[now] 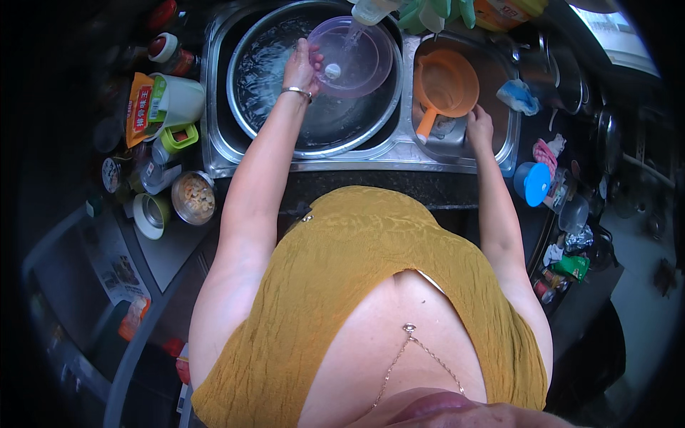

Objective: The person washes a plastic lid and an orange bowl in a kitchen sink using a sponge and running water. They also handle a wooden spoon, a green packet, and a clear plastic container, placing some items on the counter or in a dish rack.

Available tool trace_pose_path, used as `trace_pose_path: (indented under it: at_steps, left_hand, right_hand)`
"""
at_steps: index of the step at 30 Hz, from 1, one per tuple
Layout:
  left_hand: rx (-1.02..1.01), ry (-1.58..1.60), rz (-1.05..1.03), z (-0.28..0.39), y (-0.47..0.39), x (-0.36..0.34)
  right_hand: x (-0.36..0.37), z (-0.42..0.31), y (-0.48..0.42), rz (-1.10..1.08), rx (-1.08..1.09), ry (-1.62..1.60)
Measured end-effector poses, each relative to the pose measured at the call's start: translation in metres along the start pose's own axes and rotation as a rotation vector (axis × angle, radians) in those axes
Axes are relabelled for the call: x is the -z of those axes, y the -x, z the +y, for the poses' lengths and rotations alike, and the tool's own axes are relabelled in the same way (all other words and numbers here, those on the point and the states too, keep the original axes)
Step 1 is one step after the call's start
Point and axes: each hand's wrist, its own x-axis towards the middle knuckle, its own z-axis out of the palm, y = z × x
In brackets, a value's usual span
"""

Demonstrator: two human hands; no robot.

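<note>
My left hand (303, 68), with a bracelet at its wrist, grips the left rim of a translucent purple plastic bowl (369, 75). Water runs from the white tap nozzle (373, 12) into this bowl. A small white round spot shows in the bowl; what it is I cannot tell. Under the bowl stands a large round metal basin (267, 125) with water in it. In the right sink bowl (505, 139), my right hand (480, 128) pinches the right rim of an orange plastic dipper (449, 80). The dipper's handle points down to the left.
Green rubber gloves (431, 15) hang behind the sink. A blue-and-white cloth (518, 97) lies at the right rim. Packets, jars and a clear tub of dried shrimp-like food (193, 197) crowd the left counter. A blue-lidded container (535, 183) stands on the right.
</note>
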Motion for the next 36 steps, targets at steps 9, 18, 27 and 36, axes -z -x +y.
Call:
trace_pose_path:
  at_steps: [9,18,27,36]
  left_hand:
    - [-1.411,-1.289,-0.51,0.026,0.099,-0.006]
    - [-0.415,-0.255,-0.047,0.027,0.066,0.043]
    - [-0.117,-0.157,0.016,0.019,0.06,0.025]
    - [0.046,-0.115,-0.129,0.01,0.07,0.03]
  right_hand:
    - [-0.051,-0.196,-0.038,-1.171,-0.423,-1.331]
    - [-0.09,-0.263,-0.051,-0.923,-0.241,-1.543]
    - [-0.053,-0.199,-0.09,-0.27,-0.098,-1.14]
    - [-0.051,-0.109,-0.148,-0.229,-0.458,-1.521]
